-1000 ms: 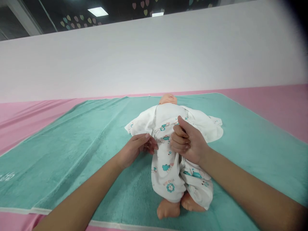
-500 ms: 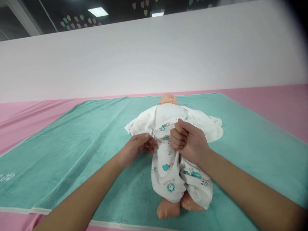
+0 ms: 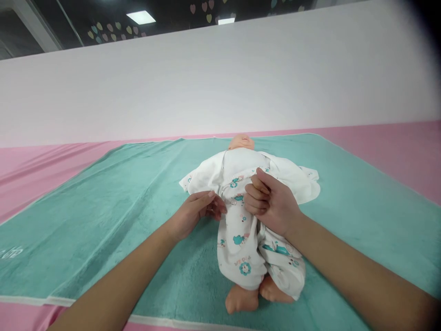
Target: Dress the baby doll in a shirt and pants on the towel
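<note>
A baby doll lies on its back, head at the far end and bare feet towards me. It has on a white long-sleeved top and white pants with a teal and pink print. At the left hip, my left hand has loosely bent, slightly parted fingers, their tips against or just beside the pants. My right hand is closed in a fist over the right side of the pants near the waist, thumb uppermost. Whatever lies inside that fist is hidden.
Under the doll is a teal towel with creases and a white hem, spread over a pink sheet. A white wall or panel rises behind, with dark glass bearing heart stickers above it.
Almost nothing differs. My right hand has shifted very slightly, while my left hand and the doll keep their places.
</note>
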`<action>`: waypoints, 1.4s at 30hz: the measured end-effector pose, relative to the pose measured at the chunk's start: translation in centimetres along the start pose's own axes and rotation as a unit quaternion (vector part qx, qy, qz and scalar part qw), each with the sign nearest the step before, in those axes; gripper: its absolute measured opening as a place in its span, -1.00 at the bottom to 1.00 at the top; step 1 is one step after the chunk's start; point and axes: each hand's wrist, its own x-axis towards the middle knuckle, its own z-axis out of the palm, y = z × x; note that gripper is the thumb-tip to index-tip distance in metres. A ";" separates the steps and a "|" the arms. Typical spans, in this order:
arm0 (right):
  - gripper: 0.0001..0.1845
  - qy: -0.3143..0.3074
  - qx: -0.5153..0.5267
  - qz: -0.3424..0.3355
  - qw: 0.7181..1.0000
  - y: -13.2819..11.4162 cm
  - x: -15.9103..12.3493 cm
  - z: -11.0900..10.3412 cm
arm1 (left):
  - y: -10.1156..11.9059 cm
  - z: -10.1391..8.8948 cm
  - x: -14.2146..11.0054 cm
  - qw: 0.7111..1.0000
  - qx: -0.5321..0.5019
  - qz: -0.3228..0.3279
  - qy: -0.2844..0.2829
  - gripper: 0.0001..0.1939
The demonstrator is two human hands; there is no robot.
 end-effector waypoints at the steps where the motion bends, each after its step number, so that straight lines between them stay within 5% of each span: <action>1: -0.47 0.002 0.001 -0.006 1.000 0.0 0.0 0.1 | 0.0 0.0 0.0 1.000 0.001 -0.001 -0.001 -0.61; 14: -0.53 0.003 -0.014 -0.008 1.000 0.4 0.2 0.3 | 0.1 0.0 0.0 1.000 -0.017 0.002 -0.008 -0.63; 24: -0.79 -0.003 -0.169 -0.023 0.985 1.1 0.0 0.9 | 1.5 -0.8 -0.2 0.968 -0.245 -0.006 0.049 -0.59; 42: -0.79 -0.053 -0.272 -0.040 0.960 1.0 -0.5 1.6 | 1.2 -0.6 -0.1 0.971 -0.238 0.007 0.015 -0.68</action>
